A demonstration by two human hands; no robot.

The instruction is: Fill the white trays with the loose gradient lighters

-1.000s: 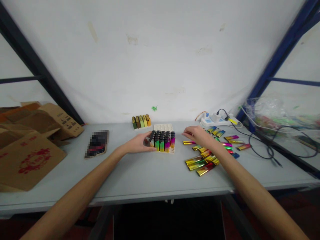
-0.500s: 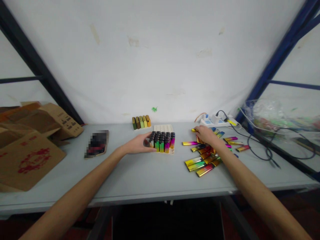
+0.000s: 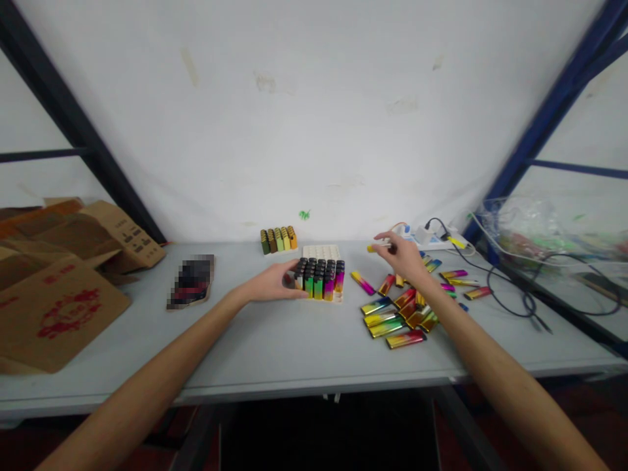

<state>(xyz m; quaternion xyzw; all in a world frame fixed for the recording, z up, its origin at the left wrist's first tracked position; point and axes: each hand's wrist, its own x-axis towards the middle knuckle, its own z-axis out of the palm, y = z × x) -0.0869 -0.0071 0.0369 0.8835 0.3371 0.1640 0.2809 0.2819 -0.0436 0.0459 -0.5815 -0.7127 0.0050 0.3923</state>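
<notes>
Rows of shiny coloured lighters (image 3: 320,278) stand upright in a white tray (image 3: 337,298) at the middle of the table. My left hand (image 3: 272,281) is closed around the left side of this block, thumb near and fingers behind. To the right, my right hand (image 3: 400,254) is raised above a loose pile of lighters (image 3: 392,320), pinching one lighter (image 3: 371,248) whose yellow end sticks out to the left. The rest of that lighter is partly hidden by the fingers. A yellow-and-purple lighter (image 3: 363,283) lies between the tray and the pile.
Behind the block are a white holed tray (image 3: 321,251) and another tray of green-to-orange lighters (image 3: 279,240). A phone-like object (image 3: 192,281), blurred out, and cardboard boxes (image 3: 63,307) are at left. A power strip (image 3: 432,241) and black cables (image 3: 524,301) lie at right.
My right hand has lifted off the pile with a lighter in its fingers. The yellow-and-purple lighter has turned on the table. My left hand stays on the block.
</notes>
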